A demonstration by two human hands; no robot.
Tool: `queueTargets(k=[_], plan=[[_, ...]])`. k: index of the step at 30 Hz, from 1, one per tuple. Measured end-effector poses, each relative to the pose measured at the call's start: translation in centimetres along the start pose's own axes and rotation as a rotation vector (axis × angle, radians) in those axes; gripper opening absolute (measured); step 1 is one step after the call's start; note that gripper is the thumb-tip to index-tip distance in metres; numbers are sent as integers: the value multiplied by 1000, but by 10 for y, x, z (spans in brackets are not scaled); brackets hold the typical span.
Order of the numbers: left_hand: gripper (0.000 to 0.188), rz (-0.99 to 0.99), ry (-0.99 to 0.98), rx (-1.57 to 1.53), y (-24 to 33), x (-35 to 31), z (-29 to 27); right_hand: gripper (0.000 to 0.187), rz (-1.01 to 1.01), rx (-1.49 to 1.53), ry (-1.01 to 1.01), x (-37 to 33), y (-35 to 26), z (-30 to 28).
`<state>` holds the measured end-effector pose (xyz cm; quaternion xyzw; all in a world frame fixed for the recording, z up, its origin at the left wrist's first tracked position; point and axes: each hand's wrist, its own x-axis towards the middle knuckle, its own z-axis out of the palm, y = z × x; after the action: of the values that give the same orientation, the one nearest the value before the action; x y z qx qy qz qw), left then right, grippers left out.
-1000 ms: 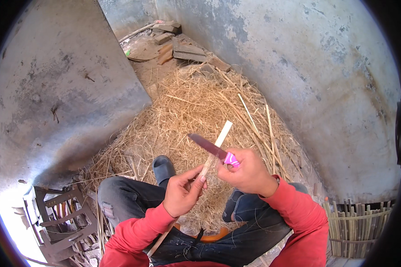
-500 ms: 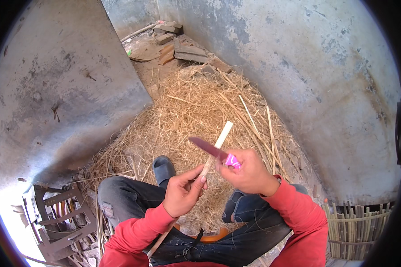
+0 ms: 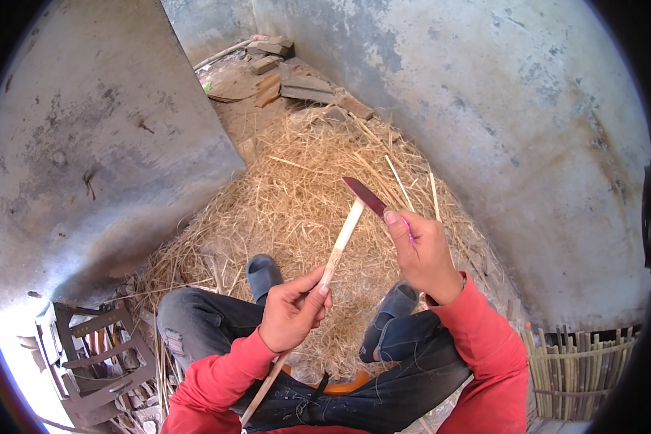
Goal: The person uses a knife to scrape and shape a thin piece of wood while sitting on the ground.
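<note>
My left hand [image 3: 294, 309] is closed round a long, flat bamboo strip [image 3: 346, 231]. Its pale upper end points up and away from me, while the lower part runs back under my left forearm across my thigh. In my right hand [image 3: 421, 249] is a knife [image 3: 369, 195] with a dark reddish blade and a pink-and-white handle, now mostly hidden by the fingers. The blade slants up to the left, at the far tip of the strip; whether it touches the strip I cannot tell.
Pale shavings [image 3: 289, 195] cover the floor before my feet, with loose strips along the right wall [image 3: 499, 145]. Bricks [image 3: 307, 88] lie at the far corner. A slatted basket [image 3: 575, 372] stands at lower right, a dark broken frame [image 3: 105, 354] at lower left.
My right hand has moved slightly up and to the right, carrying the blade from the strip's middle to its far end. My left hand has barely moved.
</note>
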<state>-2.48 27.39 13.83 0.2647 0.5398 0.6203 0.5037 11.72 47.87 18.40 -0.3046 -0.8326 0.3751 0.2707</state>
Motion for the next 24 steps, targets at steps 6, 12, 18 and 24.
queueTargets(k=[6, 12, 18, 24], plan=[[42, -15, -84, -13, -2, -5, 4, 47, -3, -15, 19, 4, 2, -2], [41, -17, -83, -2, 3, -7, 4, 46, -2, 22, 6, 0, -1, 5], [38, -29, -55, 39, 5, -5, -1, 46, -19, 64, -219, -20, -9, 20], [38, -70, -62, 9, 4, -6, -1, 47, 32, 111, -174, -10, -4, 14]])
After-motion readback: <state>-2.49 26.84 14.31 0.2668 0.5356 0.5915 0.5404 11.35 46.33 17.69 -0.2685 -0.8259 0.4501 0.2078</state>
